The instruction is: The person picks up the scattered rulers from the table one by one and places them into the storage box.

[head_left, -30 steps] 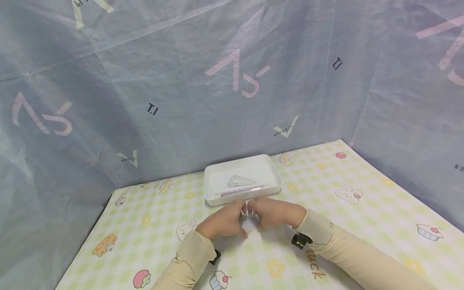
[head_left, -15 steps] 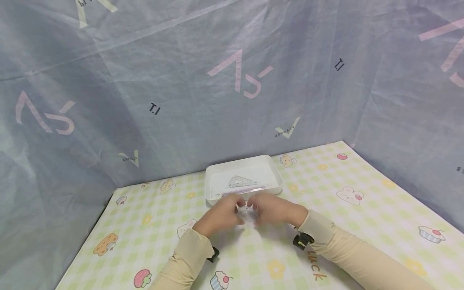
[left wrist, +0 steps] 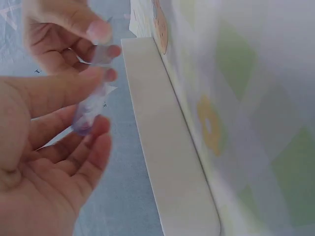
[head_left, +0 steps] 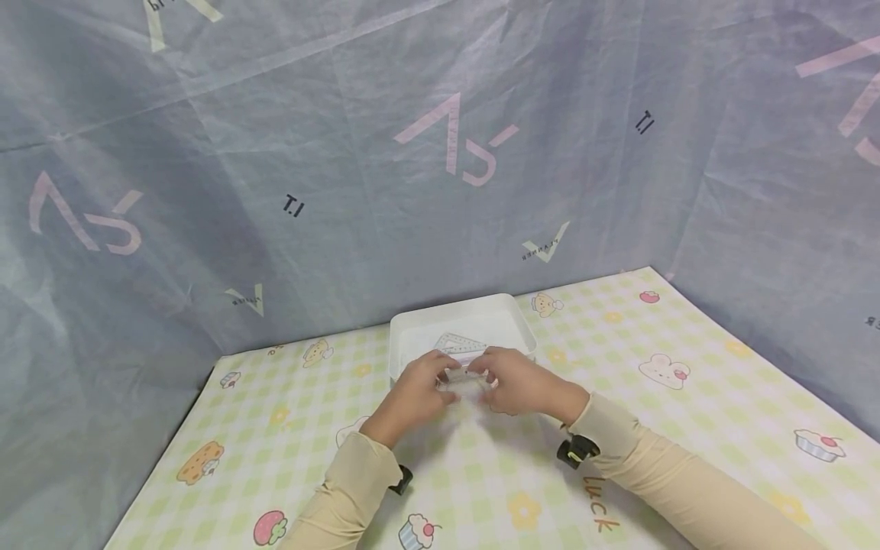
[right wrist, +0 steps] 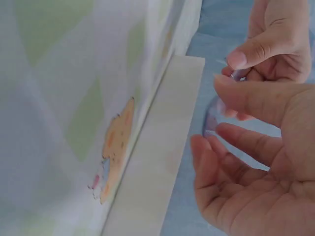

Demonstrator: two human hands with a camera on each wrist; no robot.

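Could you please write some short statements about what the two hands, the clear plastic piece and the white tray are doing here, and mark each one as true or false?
1. Both hands hold one clear plastic piece between them. True.
2. The left hand lies flat on the mat, away from the right hand. False: it is raised and meets the right hand at the piece.
3. A triangle ruler lies in the white tray. True.
4. The tray stands on a plain grey cloth. False: it stands on a checked mat with cartoon pictures.
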